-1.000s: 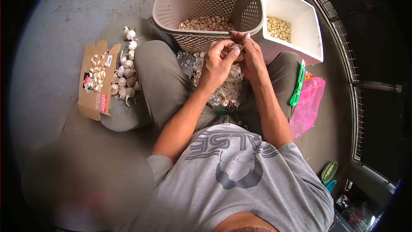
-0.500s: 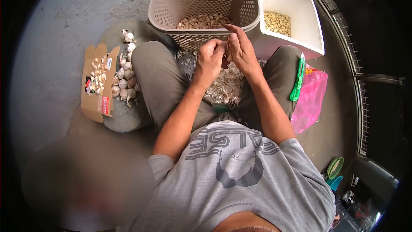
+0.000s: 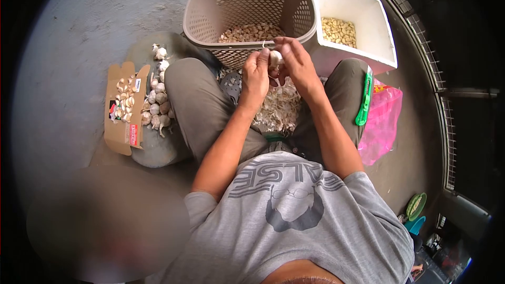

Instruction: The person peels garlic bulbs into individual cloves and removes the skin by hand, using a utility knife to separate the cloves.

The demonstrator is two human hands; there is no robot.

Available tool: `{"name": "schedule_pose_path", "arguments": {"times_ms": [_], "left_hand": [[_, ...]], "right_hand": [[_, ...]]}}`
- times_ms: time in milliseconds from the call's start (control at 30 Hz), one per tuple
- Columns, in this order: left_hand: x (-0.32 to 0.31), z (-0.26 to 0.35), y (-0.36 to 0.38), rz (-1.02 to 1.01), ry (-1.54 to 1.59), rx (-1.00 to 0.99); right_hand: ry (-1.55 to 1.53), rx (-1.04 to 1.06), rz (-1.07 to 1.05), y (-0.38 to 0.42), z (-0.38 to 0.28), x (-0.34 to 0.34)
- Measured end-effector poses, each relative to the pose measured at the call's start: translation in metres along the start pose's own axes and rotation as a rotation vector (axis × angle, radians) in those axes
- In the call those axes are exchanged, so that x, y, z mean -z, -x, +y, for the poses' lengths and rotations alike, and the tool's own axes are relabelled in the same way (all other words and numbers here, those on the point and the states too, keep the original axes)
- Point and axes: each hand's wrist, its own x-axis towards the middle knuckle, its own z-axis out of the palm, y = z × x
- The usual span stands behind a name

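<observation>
A white garlic bulb [image 3: 275,59] is held between my two hands, above a heap of garlic skins [image 3: 279,106] that lies between my legs. My left hand [image 3: 255,78] grips the bulb from its left side, thumb up against it. On the other side my right hand [image 3: 301,69] has its fingers curled over the bulb, partly hiding it. Just beyond the hands stands a brown perforated basket [image 3: 250,45] with unpeeled cloves [image 3: 251,32] at its bottom.
A white foam box [image 3: 351,1] holds peeled cloves [image 3: 339,32]. At left, whole garlic bulbs [image 3: 156,100] lie on a round grey surface beside a cardboard box [image 3: 120,135] with cloves. A green cutter [image 3: 364,100] rests on my right thigh, near a pink bag [image 3: 386,121].
The garlic bulb, mostly hidden before, now shows between my fingers. My hands have shifted slightly, and the whole view has moved a little.
</observation>
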Motion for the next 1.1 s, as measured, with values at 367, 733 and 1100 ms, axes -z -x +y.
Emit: {"name": "schedule_pose_path", "arguments": {"times_ms": [367,733,1100], "left_hand": [[0.007,0.004,0.004,-0.023,0.261,-0.006],[0.01,0.01,0.004,-0.027,0.392,0.066],[0.001,-0.007,0.004,0.02,0.289,-0.005]], "right_hand": [[0.232,0.128,-0.039,0.0,-0.002,-0.001],[0.374,0.318,-0.087,-0.004,-0.002,0.003],[0.502,0.297,-0.003,0.006,-0.006,-0.011]]}}
